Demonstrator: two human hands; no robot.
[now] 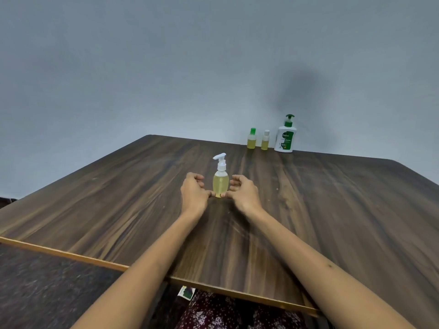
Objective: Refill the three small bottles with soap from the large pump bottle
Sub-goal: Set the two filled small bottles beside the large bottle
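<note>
Only readable writing: "Dettol" on large pump bottle (pixel 284 138) label

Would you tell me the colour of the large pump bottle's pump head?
Green, on the white large pump bottle; head view.

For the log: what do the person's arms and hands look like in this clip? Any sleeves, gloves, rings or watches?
Both arms are bare from the frame's lower edge to the wrists, with no sleeves showing. The left hand and right hand are bare too: no gloves, and no rings, watch or bracelets are visible. A small dark mark sits on the right forearm. Patterned dark clothing shows below the table edge.
</note>
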